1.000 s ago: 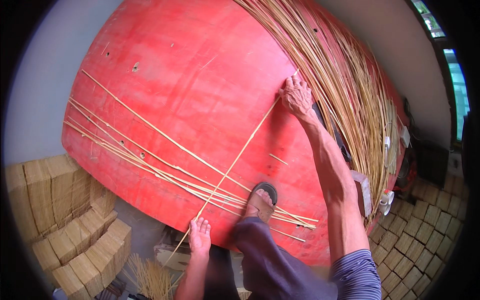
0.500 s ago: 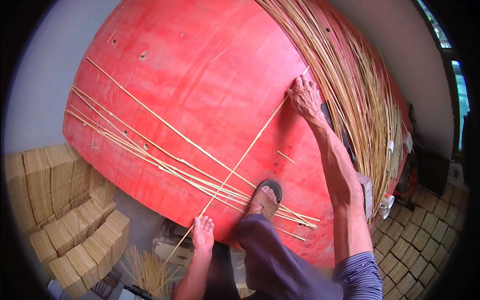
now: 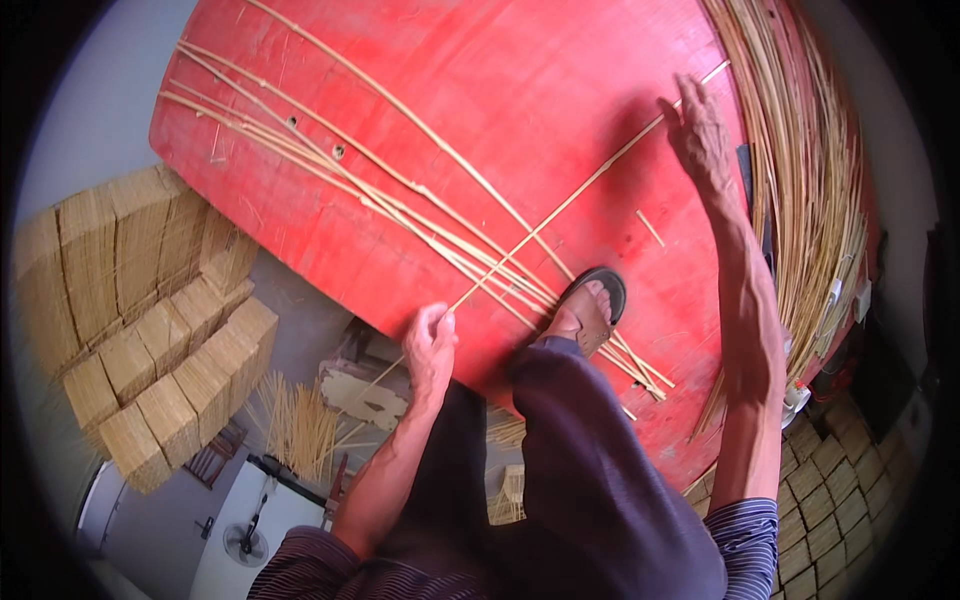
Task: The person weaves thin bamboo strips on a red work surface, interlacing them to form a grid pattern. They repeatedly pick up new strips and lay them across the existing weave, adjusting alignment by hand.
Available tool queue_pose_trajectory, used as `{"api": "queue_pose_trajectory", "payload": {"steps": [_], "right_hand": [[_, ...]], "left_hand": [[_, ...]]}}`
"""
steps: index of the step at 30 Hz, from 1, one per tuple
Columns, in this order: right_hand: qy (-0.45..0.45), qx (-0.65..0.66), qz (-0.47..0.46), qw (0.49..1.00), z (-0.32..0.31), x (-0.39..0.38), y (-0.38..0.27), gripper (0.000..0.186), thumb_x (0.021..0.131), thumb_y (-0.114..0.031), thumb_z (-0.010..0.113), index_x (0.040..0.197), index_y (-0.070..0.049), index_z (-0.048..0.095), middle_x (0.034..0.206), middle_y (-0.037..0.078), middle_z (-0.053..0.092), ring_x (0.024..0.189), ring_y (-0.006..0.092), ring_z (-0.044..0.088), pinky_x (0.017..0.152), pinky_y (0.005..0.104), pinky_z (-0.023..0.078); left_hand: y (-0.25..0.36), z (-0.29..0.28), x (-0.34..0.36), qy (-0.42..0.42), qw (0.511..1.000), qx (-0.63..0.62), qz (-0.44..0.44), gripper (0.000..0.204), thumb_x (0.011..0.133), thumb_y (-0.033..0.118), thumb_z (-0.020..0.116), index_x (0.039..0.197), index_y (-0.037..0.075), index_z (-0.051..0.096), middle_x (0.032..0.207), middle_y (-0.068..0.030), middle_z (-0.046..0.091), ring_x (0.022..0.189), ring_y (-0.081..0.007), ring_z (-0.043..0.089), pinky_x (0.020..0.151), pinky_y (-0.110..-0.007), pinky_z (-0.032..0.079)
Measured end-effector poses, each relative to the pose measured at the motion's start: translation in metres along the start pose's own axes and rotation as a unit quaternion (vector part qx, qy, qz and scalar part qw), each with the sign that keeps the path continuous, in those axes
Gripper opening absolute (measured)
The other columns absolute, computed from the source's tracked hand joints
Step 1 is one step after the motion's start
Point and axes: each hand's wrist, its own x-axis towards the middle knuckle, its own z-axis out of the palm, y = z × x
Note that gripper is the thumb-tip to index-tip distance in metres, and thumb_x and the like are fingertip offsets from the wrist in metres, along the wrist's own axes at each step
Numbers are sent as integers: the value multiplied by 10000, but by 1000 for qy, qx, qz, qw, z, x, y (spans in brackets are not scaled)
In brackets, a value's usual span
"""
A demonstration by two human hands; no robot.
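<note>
A long pale strip [image 3: 600, 172] lies diagonally over several others [image 3: 385, 100] on the red board [image 3: 500, 70]. My left hand [image 3: 430, 355] closes its fingers around that strip at the board's lower edge. My right hand [image 3: 700, 135] is at the strip's upper part, fingers apart and bent over it; whether they touch it I cannot tell. My sandalled foot [image 3: 590, 310] rests on the crossing strips near the board's lower edge. A dense bundle of long strips [image 3: 805, 170] runs down the board's right side, beside my right arm.
Stacked cut blocks of straw-coloured material [image 3: 140, 270] stand at the left, more [image 3: 820, 500] at the lower right. Loose short strips [image 3: 305, 420] and a worn pale wooden piece [image 3: 365, 395] are below the board. A fan [image 3: 245, 540] shows at the lower left.
The view has swung, putting the board higher and further right. My left hand's fingers have curled from an open palm onto the strip. My right hand's fingers look more spread and raised.
</note>
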Motion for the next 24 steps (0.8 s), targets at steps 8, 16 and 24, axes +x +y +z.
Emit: {"api": "queue_pose_trajectory", "payload": {"steps": [8,16,24], "right_hand": [[-200,263,-108,938,6,-102,-134,131,794,-29,681,923,-28,662,908,130,615,858,326,633,715,407,529],[-187,252,-139,939,-5,-120,-119,85,779,-64,677,861,-50,658,884,110,605,842,321,617,703,416,519],[-204,244,-155,935,-8,-123,-112,105,773,-56,693,867,-38,652,874,118,596,831,325,613,710,420,515]], "left_hand": [[-10,15,11,9,966,167,196,290,893,15,581,1181,-10,604,1042,-159,585,909,-280,627,828,-384,514],[-22,30,-18,-36,964,155,211,334,883,-13,569,1217,-16,585,1103,-172,564,916,-299,622,839,-380,515],[-29,38,-25,-46,960,151,232,324,882,-1,567,1205,-1,590,1080,-186,563,940,-334,608,836,-394,511]]}}
